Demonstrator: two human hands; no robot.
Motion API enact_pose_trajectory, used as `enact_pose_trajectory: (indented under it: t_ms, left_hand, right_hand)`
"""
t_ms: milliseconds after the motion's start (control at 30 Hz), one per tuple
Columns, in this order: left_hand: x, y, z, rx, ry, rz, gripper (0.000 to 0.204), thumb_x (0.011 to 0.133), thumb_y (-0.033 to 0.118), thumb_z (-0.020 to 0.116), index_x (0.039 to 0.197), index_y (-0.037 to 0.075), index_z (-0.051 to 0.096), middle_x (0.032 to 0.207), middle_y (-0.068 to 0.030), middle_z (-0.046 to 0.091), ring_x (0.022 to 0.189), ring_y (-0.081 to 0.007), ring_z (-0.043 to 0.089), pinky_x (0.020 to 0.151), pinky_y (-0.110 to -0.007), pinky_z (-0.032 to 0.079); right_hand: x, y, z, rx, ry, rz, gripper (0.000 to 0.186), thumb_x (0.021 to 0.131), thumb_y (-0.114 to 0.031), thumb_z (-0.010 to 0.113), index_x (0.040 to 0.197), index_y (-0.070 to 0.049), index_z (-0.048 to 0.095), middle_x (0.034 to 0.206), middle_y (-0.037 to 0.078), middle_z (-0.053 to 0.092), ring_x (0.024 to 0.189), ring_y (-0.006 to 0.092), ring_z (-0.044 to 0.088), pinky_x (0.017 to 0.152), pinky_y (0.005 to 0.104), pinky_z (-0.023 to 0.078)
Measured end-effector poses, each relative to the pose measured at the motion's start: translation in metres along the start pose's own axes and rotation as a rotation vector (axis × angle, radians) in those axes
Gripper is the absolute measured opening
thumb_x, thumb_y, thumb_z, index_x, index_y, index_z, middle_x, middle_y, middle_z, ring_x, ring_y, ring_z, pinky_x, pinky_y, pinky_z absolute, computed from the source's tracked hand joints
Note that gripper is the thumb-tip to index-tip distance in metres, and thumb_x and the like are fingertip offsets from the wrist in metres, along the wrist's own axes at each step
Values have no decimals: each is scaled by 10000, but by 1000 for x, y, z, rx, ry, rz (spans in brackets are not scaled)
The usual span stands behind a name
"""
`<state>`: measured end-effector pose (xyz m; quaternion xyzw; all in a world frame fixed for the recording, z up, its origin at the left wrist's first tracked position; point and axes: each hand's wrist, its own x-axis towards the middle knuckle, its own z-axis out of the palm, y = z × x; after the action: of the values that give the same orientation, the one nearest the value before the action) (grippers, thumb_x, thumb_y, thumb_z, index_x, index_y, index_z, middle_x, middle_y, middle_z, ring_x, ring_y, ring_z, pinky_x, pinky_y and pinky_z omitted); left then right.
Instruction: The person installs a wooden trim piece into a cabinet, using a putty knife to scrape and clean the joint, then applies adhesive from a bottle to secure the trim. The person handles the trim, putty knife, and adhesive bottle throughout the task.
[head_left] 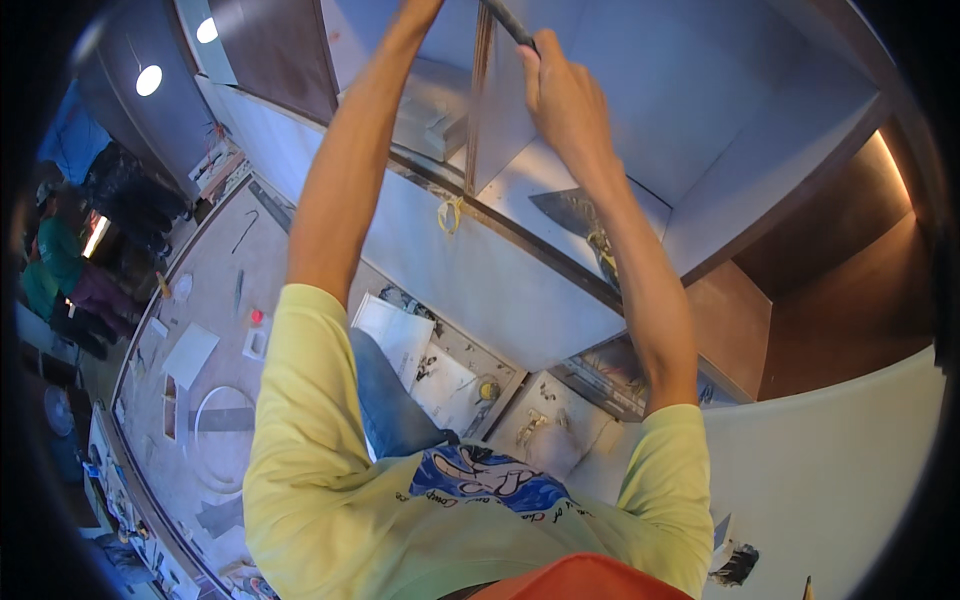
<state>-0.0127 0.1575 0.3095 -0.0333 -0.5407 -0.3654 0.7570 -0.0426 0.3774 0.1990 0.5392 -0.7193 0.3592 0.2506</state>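
Observation:
Both my arms are raised toward the open white cabinet (700,90). My right hand (568,105) is closed round a dark rod-like tool (510,25) near the upper middle. My left hand (425,12) is at the top edge, its fingers out of frame. A pointed trowel-like blade (555,208) lies in the cabinet behind my right forearm, with something yellow and dark beside it. A grey block (435,130) sits on the shelf between my arms. A yellow object (449,214) hangs at the cabinet's lower front edge.
A large work surface (230,280) at left holds sheets, a ring and small items. Several other people (65,250) stand at far left. Below are papers (385,325) and clutter. A lit wooden niche (840,300) and curved white surface (820,460) are at right.

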Motion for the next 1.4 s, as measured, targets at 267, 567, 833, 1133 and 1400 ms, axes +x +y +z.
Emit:
enact_pose_trajectory:
  t_ms: [267, 567, 833, 1133, 1400]
  left_hand:
    - [-20, -18, 16, 211, 17, 333, 369, 930, 1, 422, 1283, -5, 532, 1060, -201, 624, 972, -331, 632, 900, -435, 500]
    - [-37, -15, -6, 260, -25, 303, 409, 913, -18, 399, 1300, -3, 533, 1076, -208, 638, 982, -340, 631, 903, -426, 502]
    - [-51, -23, 9, 202, 36, 347, 386, 923, -23, 395, 1278, 5, 543, 1038, -193, 638, 972, -329, 639, 880, -435, 515]
    - [-50, -26, -26, 56, 78, 19, 371, 985, 28, 366, 1330, -16, 495, 1113, -199, 610, 1018, -337, 605, 973, -431, 480]
    - [-64, -47, -2, 176, 25, 263, 353, 979, 23, 376, 1300, 10, 523, 1050, -170, 617, 984, -298, 612, 931, -427, 482]
  right_hand:
    - [-8, 5, -8, -2, 18, 56, 263, 1081, -302, 469, 1055, -45, 513, 693, 213, 632, 655, 463, 616, 591, 566, 458]
    - [-26, 5, 3, 3, -46, 150, 263, 1077, -304, 484, 1107, -47, 524, 665, 218, 616, 654, 467, 611, 594, 553, 446]
    - [-43, 22, 17, 70, -81, 205, 287, 1078, -309, 475, 1141, -33, 525, 678, 215, 624, 664, 479, 613, 620, 561, 457]
    - [-25, -1, 14, 25, -130, 100, 269, 1088, -310, 461, 1076, -45, 506, 684, 217, 625, 667, 468, 611, 614, 562, 450]
    - [-48, 23, 17, -33, -15, 193, 271, 1085, -320, 450, 1053, -58, 511, 680, 205, 640, 648, 470, 626, 596, 568, 479]
